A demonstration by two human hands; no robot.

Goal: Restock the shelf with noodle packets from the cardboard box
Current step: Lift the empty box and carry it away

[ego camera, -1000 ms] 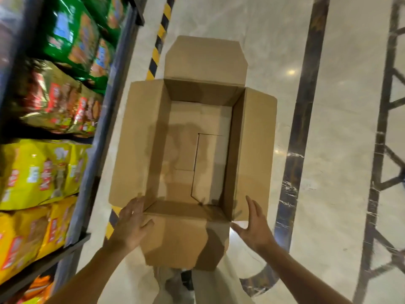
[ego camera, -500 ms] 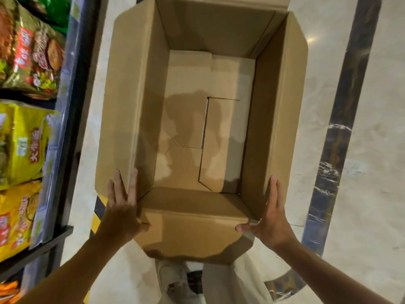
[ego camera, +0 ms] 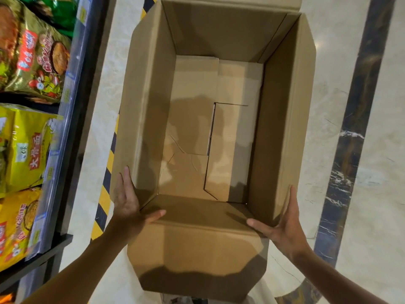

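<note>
Box emptied; shelf stocked as far as we can see.

Item: one cardboard box [ego camera: 151, 88], flaps up, standing on the pale floor [ego camera: 341, 62] just beside the shelf [ego camera: 65, 132]. Contents: none; we see only its bare bottom panels. Noodle packets [ego camera: 26, 148] in yellow, with gold-green and green ones above, fill the visible tiers at the left edge of the view; the rest of the shelf lies outside it. Left hand [ego camera: 126, 204]: fingers straight along the left wall, thumb over the near rim, a wide grip pressing the box. Right hand [ego camera: 287, 229]: the same on the right wall. We judge the restocking finished or nearly so, with only the empty box left to clear away.
</note>
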